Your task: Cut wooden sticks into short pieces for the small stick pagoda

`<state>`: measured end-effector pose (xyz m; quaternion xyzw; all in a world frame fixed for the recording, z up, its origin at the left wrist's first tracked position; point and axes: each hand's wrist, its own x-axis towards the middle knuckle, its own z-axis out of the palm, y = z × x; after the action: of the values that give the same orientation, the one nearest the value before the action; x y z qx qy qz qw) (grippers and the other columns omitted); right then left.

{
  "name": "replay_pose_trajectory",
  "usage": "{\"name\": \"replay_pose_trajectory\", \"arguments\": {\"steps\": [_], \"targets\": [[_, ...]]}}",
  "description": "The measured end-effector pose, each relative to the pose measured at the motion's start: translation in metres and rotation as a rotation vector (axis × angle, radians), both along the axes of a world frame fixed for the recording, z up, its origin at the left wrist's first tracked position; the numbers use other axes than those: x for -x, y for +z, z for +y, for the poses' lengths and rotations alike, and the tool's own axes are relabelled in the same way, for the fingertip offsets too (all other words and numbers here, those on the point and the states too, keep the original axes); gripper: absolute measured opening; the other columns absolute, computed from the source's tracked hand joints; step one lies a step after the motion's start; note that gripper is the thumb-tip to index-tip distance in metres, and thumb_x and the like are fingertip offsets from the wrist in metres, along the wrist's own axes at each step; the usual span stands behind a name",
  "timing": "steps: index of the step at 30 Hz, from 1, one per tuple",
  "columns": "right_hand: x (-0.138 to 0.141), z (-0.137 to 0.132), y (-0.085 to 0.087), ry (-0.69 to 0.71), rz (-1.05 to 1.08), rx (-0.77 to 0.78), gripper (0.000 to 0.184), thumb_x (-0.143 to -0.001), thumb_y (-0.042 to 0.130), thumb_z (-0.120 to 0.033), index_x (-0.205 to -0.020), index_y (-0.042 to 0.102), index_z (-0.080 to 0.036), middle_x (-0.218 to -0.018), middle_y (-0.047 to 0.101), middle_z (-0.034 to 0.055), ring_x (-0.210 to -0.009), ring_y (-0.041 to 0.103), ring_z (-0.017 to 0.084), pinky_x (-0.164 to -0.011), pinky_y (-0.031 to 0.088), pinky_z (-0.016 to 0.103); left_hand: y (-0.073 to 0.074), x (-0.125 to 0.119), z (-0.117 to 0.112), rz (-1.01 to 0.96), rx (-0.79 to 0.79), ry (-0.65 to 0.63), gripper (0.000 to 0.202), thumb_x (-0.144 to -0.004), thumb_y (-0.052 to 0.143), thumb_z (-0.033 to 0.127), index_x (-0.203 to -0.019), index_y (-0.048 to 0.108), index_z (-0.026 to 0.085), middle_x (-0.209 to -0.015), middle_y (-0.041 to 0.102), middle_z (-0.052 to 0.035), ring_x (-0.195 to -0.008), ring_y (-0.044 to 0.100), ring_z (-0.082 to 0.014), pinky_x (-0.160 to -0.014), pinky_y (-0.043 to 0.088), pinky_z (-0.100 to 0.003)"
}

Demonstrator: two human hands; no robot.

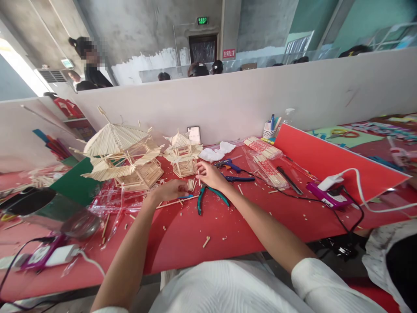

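Observation:
My right hand [210, 174] pinches a thin wooden stick upright just in front of the small stick pavilion model [182, 155]. My left hand [172, 190] rests closed on the red table [182, 234] over a small bundle of short sticks [190, 184]; what its fingers hold is hidden. A long stick [172, 201] lies under the left hand. Green-handled cutters [208, 194] lie just near the right wrist. A larger two-tier stick pavilion [122, 156] stands to the left.
Blue-handled pliers [234, 171], white tissue [215, 153], packs of chopsticks [265, 161], a purple glue gun [327, 195] with white cable, a pen cup [269, 129], a second glue gun [45, 255] at left. Stick scraps litter the table. Another person's sleeve [387, 256] sits at right.

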<state>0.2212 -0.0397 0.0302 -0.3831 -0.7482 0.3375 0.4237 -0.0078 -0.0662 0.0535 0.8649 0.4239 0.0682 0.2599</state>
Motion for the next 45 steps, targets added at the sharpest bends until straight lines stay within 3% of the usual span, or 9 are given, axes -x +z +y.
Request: {"name": "replay_pose_trajectory", "arguments": {"steps": [3, 11, 20, 23, 26, 29, 34, 39, 45], "targets": [[0.0, -0.002, 0.001, 0.007, 0.0, -0.013, 0.03, -0.08, 0.068, -0.013, -0.109, 0.061, -0.017, -0.082, 0.069, 0.0014, -0.073, 0.067, 0.015, -0.072, 0.051, 0.027, 0.0, -0.007, -0.006, 0.004, 0.015, -0.05, 0.018, -0.08, 0.064, 0.037, -0.084, 0.067, 0.019, -0.079, 0.067, -0.0024, -0.068, 0.057, -0.0164, -0.06, 0.04, -0.025], [-0.002, -0.003, 0.002, 0.001, -0.024, 0.014, 0.019, -0.083, 0.07, -0.021, -0.1, 0.065, -0.016, -0.088, 0.075, 0.0062, -0.078, 0.071, 0.018, -0.07, 0.049, 0.026, -0.004, -0.025, -0.014, 0.073, -0.1, -0.075, 0.006, -0.081, 0.061, 0.027, -0.083, 0.064, 0.022, -0.084, 0.067, -0.0028, -0.069, 0.056, -0.0171, -0.061, 0.037, -0.027], [-0.003, 0.0, -0.001, 0.021, 0.021, 0.007, 0.014, -0.085, 0.067, -0.023, -0.097, 0.065, -0.016, -0.095, 0.075, 0.0078, -0.086, 0.072, 0.019, -0.075, 0.05, 0.026, -0.007, -0.028, -0.016, 0.092, -0.246, -0.12, 0.017, -0.085, 0.05, 0.02, -0.09, 0.066, 0.021, -0.096, 0.069, -0.0078, -0.079, 0.061, -0.0199, -0.069, 0.042, -0.029], [-0.004, 0.002, -0.001, 0.017, 0.028, 0.008, 0.015, -0.085, 0.068, -0.024, -0.098, 0.065, -0.016, -0.093, 0.076, 0.0082, -0.083, 0.072, 0.019, -0.074, 0.05, 0.027, -0.007, -0.027, -0.013, 0.053, -0.23, -0.099, 0.012, -0.084, 0.05, 0.02, -0.087, 0.062, 0.019, -0.088, 0.066, -0.0062, -0.073, 0.057, -0.0179, -0.067, 0.041, -0.028], [-0.005, 0.005, -0.002, 0.032, 0.067, 0.039, 0.02, -0.084, 0.071, -0.028, -0.098, 0.065, -0.015, -0.091, 0.076, 0.0084, -0.078, 0.071, 0.019, -0.072, 0.051, 0.027, -0.003, -0.023, -0.011, -0.151, -0.186, -0.016, 0.015, -0.091, 0.047, 0.029, -0.086, 0.057, 0.018, -0.075, 0.059, -0.0011, -0.064, 0.05, -0.014, -0.063, 0.04, -0.027], [-0.005, 0.008, -0.005, 0.115, 0.113, 0.097, 0.027, -0.082, 0.074, -0.034, -0.098, 0.066, -0.015, -0.09, 0.076, 0.0084, -0.08, 0.071, 0.019, -0.072, 0.051, 0.027, 0.003, -0.019, -0.009, -0.511, -0.134, 0.16, 0.025, -0.096, 0.047, 0.043, -0.091, 0.052, 0.019, -0.068, 0.054, 0.0028, -0.056, 0.045, -0.0108, -0.057, 0.038, -0.024], [-0.001, 0.005, -0.009, 0.293, 0.136, 0.2, 0.032, -0.078, 0.077, -0.039, -0.098, 0.072, -0.015, -0.096, 0.076, 0.0078, -0.087, 0.071, 0.02, -0.078, 0.054, 0.03, 0.004, -0.017, -0.003, -1.004, -0.053, 0.354, 0.035, -0.089, 0.062, 0.052, -0.099, 0.05, 0.02, -0.072, 0.06, 0.0027, -0.053, 0.05, -0.0085, -0.054, 0.042, -0.021], [0.006, -0.003, -0.008, 0.354, 0.14, 0.317, 0.038, -0.07, 0.084, -0.038, -0.098, 0.073, -0.014, -0.095, 0.077, 0.0087, -0.09, 0.072, 0.021, -0.08, 0.055, 0.031, -0.005, -0.019, 0.006, -1.18, -0.054, 0.404, 0.038, -0.084, 0.07, 0.048, -0.106, 0.056, 0.02, -0.081, 0.063, 0.0007, -0.065, 0.057, -0.0096, -0.066, 0.049, -0.023], [0.009, -0.013, -0.002, 0.501, 0.135, 0.45, 0.038, -0.068, 0.085, -0.041, -0.092, 0.072, -0.015, -0.095, 0.078, 0.0094, -0.087, 0.073, 0.022, -0.076, 0.056, 0.03, -0.009, -0.019, 0.011, -1.184, -0.167, 0.443, 0.037, -0.085, 0.069, 0.048, -0.108, 0.058, 0.02, -0.082, 0.064, 0.0003, -0.064, 0.057, -0.0094, -0.066, 0.05, -0.023]]}}
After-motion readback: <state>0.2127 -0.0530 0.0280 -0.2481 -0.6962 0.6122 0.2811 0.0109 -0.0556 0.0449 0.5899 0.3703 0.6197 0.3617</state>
